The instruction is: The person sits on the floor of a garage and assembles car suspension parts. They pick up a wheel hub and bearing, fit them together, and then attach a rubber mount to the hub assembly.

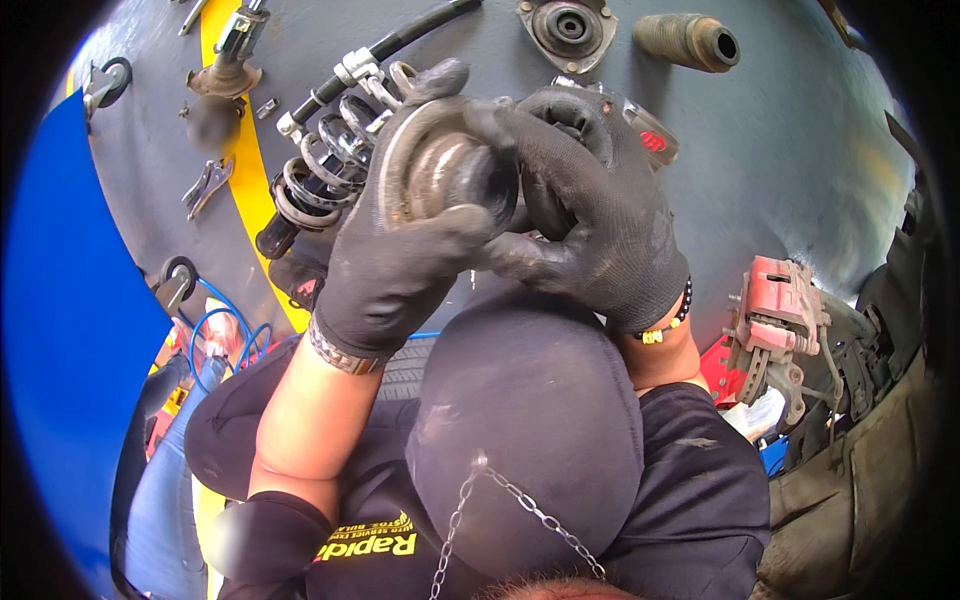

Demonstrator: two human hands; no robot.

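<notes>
Both my hands are in black knitted gloves, raised above the grey floor around a round, dished metal part (432,168), worn and dirty, with a dark centre. My left hand (395,265) wraps its left side and lower rim, thumb across the lower edge. From the right, my right hand (610,215) grips it with curled fingers; the fingers hide that side. Just behind my left hand lies a strut with a coil spring (318,165), and a spring compressor (358,68) with a long black bar is fitted along the coils.
A strut mount (570,28) and a ribbed dust boot (688,42) lie at the far side. Locking pliers (208,188) rest near the yellow floor stripe (252,180). A red brake caliper (778,300) is at the right. A red-marked tool (652,138) shows partly behind my right hand.
</notes>
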